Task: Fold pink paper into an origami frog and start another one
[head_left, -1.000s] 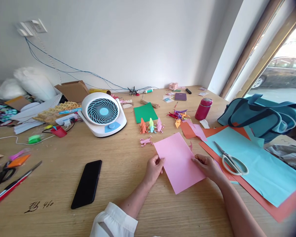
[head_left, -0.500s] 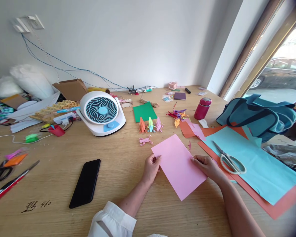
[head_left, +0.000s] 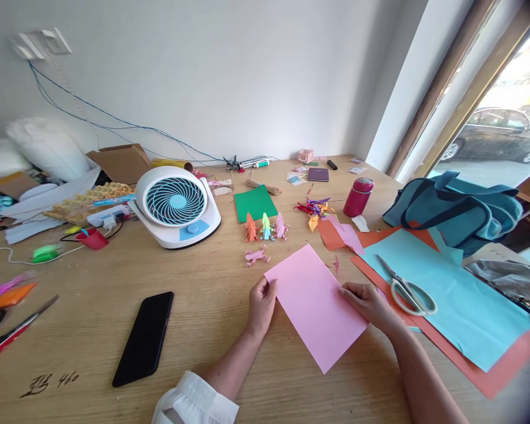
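Note:
A plain pink sheet of paper (head_left: 318, 309) is held at a slant above the wooden table. My left hand (head_left: 262, 303) pinches its left edge between thumb and fingers. On the opposite edge, my right hand (head_left: 365, 303) grips the sheet, thumb on top. Just beyond the paper lies a flat pink folded paper figure (head_left: 257, 256). Behind it stand three small folded figures: an orange one (head_left: 250, 227), a green one (head_left: 265, 226) and a pink one (head_left: 280, 225). Scissors (head_left: 406, 288) with pale handles rest on a light blue sheet (head_left: 450, 300) to the right.
A black phone (head_left: 144, 338) lies at the left front, with a white fan (head_left: 176, 206) behind it. A green sheet (head_left: 256, 203), a red flask (head_left: 358, 197) and a teal bag (head_left: 454, 206) stand or lie farther back. A red-handled cutter (head_left: 15, 335) is at far left.
The camera view has shifted slightly, so most things sit a little farther left and lower. Both hands keep hold of the pink sheet, which has barely moved.

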